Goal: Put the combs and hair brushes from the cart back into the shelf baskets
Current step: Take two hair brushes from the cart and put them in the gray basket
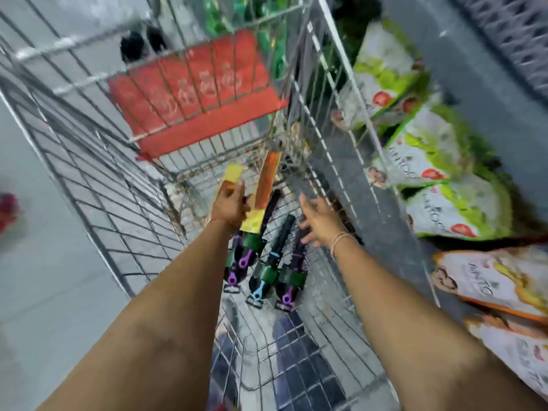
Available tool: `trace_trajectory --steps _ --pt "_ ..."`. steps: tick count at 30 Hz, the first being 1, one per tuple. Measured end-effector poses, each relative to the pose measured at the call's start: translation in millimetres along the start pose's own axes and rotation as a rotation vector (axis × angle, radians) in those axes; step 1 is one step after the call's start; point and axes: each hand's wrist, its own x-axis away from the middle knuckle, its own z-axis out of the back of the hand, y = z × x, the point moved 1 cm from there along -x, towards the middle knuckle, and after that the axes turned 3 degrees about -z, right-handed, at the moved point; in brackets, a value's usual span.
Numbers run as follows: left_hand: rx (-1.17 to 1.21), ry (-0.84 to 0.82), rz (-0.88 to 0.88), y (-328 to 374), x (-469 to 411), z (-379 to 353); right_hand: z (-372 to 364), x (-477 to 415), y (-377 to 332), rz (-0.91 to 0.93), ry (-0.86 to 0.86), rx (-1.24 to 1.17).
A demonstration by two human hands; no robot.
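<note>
While the left hand [229, 203] is clamping its grip on a yellow packaged comb [252, 216] inside the cart [98, 203], the right hand [318, 221], fingers apart, is reaching beside it. Several hair brushes [268, 262] are lying on the cart floor below both hands, so most of the job is looking undone; no shelf baskets are showing.

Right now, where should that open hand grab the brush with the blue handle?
Probably at the bare black stem above the green band of the blue-handled brush, coming from above. It lies flat on the cart floor, with the right hand open just above its bristle end.

Green-and-white bags [427, 149] beside grey floor [44, 292]
</note>
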Motion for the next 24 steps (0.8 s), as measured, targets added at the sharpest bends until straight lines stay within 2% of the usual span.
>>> trace_trajectory --steps 2,5,6,7,9,11,14,17,22,24 --pt "-0.040 0.084 0.016 -23.4 -16.8 -1.2 -13.1 -27.6 22.1 -0.079 0.030 0.123" --pt "-0.566 0.218 -0.123 -52.7 -24.2 -6.8 -29.1 -48.2 52.0 -0.165 0.021 0.358" --pt "-0.760 0.188 -0.218 -59.2 -21.4 -13.3 -35.3 -51.6 59.3 -0.180 -0.005 0.373" --pt "-0.975 0.083 -0.327 -66.0 -17.5 -23.0 -41.4 -54.7 65.7 -0.189 -0.018 0.361" --pt "-1.237 -0.213 -0.463 -83.5 -9.1 -45.0 -49.7 -56.6 74.8 -0.211 0.036 0.316" --pt "-1.249 -0.349 -0.400 -99.1 -1.2 -60.1 -51.8 -57.2 81.5 -0.218 0.145 0.297" --pt "-1.181 -0.251 -0.280 -111.7 6.7 -72.2 -42.2 -56.4 85.3 -0.043 0.283 0.274" --pt "-1.064 -0.164 -0.251 -111.4 7.4 -76.5 -28.0 -62.8 83.0 0.133 0.189 0.388" --pt "-0.719 -0.080 -0.341 -103.9 4.9 -68.7 -14.8 -65.5 93.1 0.122 0.164 0.495" --pt "-0.639 -0.019 -0.319 -106.6 5.0 -65.6 -16.5 -63.9 98.7 0.128 0.156 0.535"
